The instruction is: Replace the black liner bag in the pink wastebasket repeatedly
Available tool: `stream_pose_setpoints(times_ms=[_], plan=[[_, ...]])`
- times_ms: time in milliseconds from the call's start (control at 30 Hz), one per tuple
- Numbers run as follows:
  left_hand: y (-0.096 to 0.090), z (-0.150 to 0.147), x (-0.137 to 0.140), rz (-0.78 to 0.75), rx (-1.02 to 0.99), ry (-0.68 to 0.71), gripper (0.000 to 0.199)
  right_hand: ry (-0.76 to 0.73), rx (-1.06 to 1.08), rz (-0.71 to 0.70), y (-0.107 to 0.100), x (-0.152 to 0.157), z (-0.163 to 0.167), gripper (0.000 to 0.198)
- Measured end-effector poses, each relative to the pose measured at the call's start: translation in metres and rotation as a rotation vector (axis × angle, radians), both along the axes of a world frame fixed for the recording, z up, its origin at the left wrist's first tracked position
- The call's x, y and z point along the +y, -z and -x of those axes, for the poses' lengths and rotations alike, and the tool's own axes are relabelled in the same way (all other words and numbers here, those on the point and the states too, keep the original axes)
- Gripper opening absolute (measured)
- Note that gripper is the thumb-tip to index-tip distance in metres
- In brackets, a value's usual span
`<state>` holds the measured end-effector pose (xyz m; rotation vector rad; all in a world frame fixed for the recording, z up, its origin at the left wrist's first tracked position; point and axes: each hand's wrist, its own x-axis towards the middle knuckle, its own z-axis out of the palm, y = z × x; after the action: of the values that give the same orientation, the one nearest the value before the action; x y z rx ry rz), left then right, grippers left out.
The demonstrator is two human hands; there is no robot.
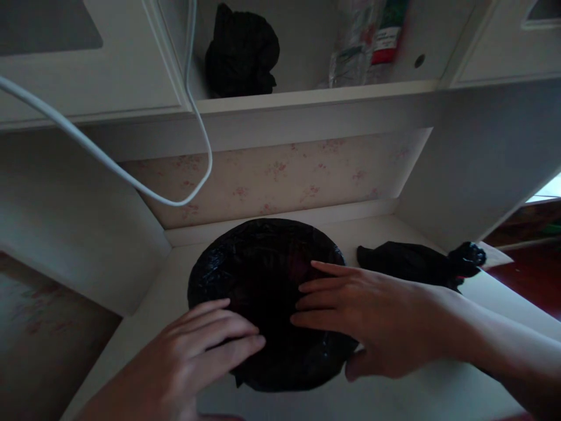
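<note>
A round bin lined with a black plastic bag [272, 374] stands on the white surface in front of me, its mouth facing up and its inside very dark. The bag is folded over the rim all round. My left hand [197, 351] lies over the near left part of the rim, fingers stretched out towards the opening. From the right, my right hand [350, 304] reaches across the rim with fingers straight and spread over the opening, its thumb outside the bin. Both hands are open and rest on or close to the bag.
Right of the bin lies a black plastic bag bundle [407, 260]. A white cable [170, 202] hangs in front on the left. The shelf [307, 99] above holds a crumpled black bag [243, 52], clear plastic packaging [353, 52] and a red and green package [389, 35]. White panels flank both sides.
</note>
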<state>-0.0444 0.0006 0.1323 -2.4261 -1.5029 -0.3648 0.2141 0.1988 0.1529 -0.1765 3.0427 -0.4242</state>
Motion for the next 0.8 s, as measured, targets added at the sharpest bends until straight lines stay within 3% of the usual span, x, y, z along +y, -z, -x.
stream_pose_setpoints(times_ms=[100,200,267,367,467,567,667,733,800], plan=[[0.009,-0.043,0.010,-0.183,-0.133,-0.030,0.037,-0.021,-0.039,-0.055,0.012,0.002,0.012,0.062],[0.029,-0.079,0.026,-0.295,-0.160,-0.084,0.043,0.029,-0.123,-0.126,0.021,0.000,0.022,0.029],[0.044,-0.087,0.032,-0.303,-0.139,-0.116,0.047,0.071,-0.186,-0.193,0.023,-0.002,0.025,0.022],[0.055,-0.077,0.032,-0.226,-0.103,-0.112,0.038,0.121,-0.281,-0.257,0.016,-0.008,0.023,0.025],[0.050,-0.052,0.028,-0.088,-0.128,0.000,0.042,0.127,-0.339,-0.157,0.007,-0.013,0.015,0.031],[0.036,-0.023,0.024,0.057,-0.168,0.063,0.041,0.100,-0.264,-0.027,0.003,-0.013,0.001,0.073],[0.019,0.002,0.015,0.099,-0.130,-0.034,0.007,0.071,-0.116,-0.022,0.007,-0.006,-0.009,0.103],[0.009,0.007,0.008,0.037,-0.049,-0.093,0.035,0.073,-0.054,-0.054,0.013,-0.001,-0.010,0.094],[0.002,-0.002,0.004,-0.011,-0.006,-0.030,0.051,0.084,-0.016,-0.092,0.018,0.002,-0.007,0.069]])
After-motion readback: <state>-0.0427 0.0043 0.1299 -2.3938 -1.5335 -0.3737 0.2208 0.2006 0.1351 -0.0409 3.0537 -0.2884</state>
